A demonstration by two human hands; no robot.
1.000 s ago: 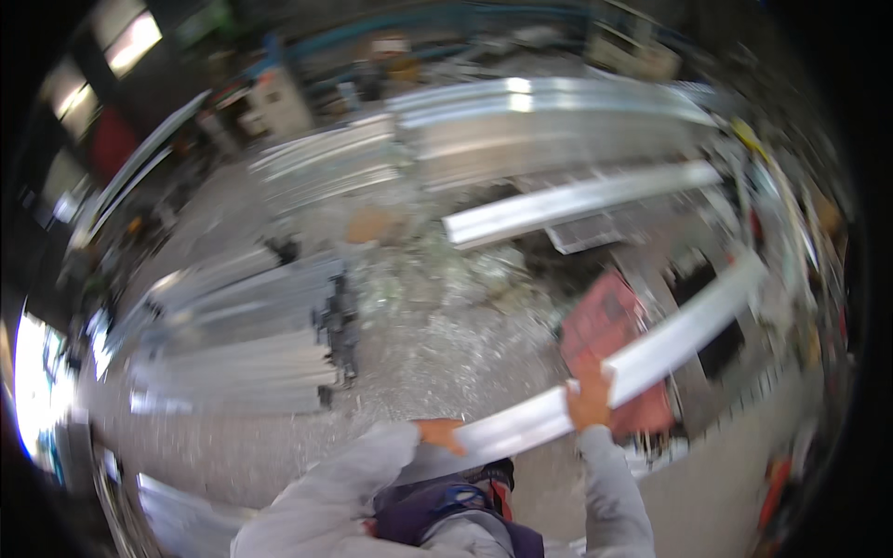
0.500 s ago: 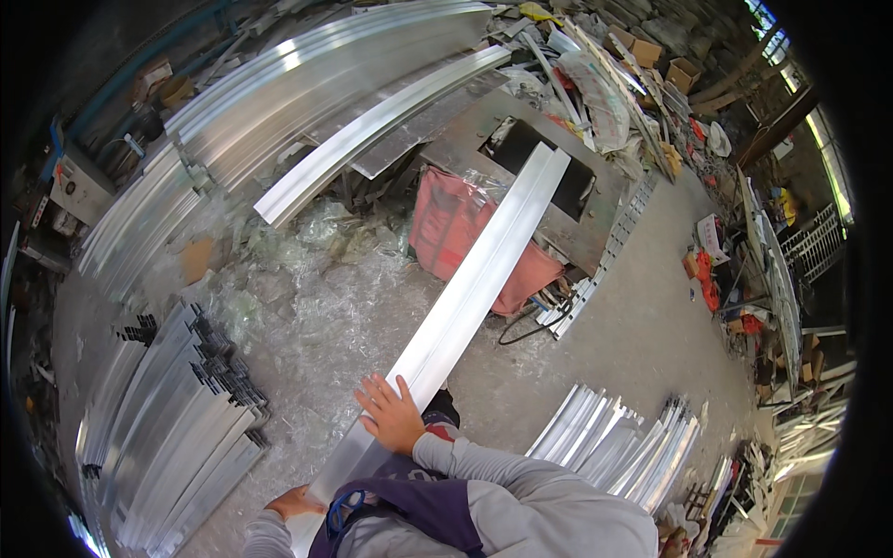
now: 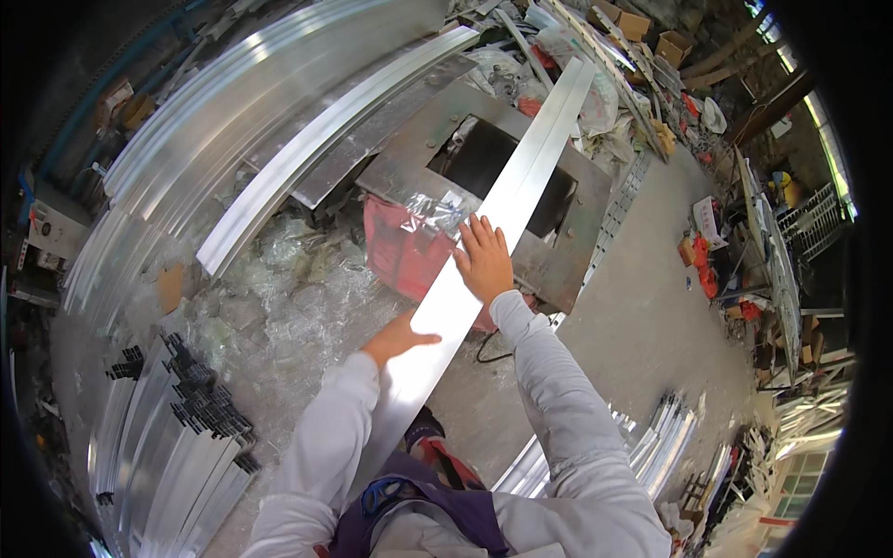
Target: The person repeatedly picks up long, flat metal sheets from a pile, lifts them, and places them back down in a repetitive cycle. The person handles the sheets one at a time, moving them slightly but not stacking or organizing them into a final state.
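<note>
A long silvery aluminium profile [image 3: 535,153] slants from beside my body up and to the right, over a metal machine table [image 3: 395,166] with a dark rectangular opening. My left hand [image 3: 398,341] grips the profile's left edge, thumb on the top face and fingers hidden beneath. Farther along, my right hand [image 3: 486,263] lies on the top face near the right edge, fingers stretched out flat. Red cloth [image 3: 405,251] hangs at the table's near side, partly covered by the profile.
Stacked profiles [image 3: 200,446] lie on the floor at the left, and more profiles [image 3: 651,446] at the lower right. Long sheets [image 3: 279,79] fill the upper left beside a single profile [image 3: 326,139]. Plastic wrap [image 3: 279,279] litters the floor; cardboard boxes [image 3: 674,46] stand far right.
The profile has slid forward and up to the right, its far end passing beyond the table opening. Both my hands have reached farther forward, and my left hand now shows fully.
</note>
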